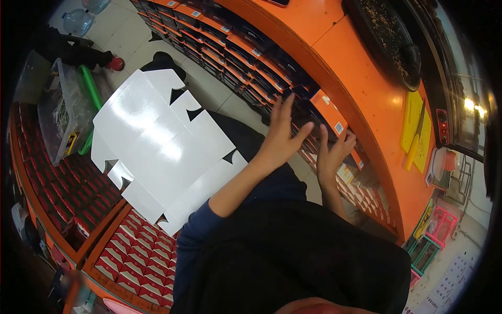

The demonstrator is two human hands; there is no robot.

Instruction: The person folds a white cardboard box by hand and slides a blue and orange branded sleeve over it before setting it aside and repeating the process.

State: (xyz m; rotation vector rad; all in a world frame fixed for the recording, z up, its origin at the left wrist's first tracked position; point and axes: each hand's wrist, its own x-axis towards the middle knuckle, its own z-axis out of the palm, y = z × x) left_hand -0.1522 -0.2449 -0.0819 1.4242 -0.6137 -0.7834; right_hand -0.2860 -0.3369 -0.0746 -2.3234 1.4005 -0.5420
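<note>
My left hand (pixel 280 136) is open, its fingers and thumb spread, with the fingertips by the stacked dark-and-orange boxes (pixel 261 78). To its right, my right hand (pixel 334 152) has its fingers apart at the near edge of an orange box (pixel 330 112) with a small printed code. It touches or nearly touches that edge; no held item shows between its fingers. A large flat sheet of glossy white cardboard (pixel 167 146), with notched edges and fold lines, lies over my lap, left of my forearms.
Red-and-white boxes (pixel 141 251) and dark red boxes (pixel 68 183) fill orange trays at left. A clear bin (pixel 63 115) stands above them. On the curved orange counter (pixel 361 68) are a black tray (pixel 384 36) and a yellow board (pixel 418 131) with a knife.
</note>
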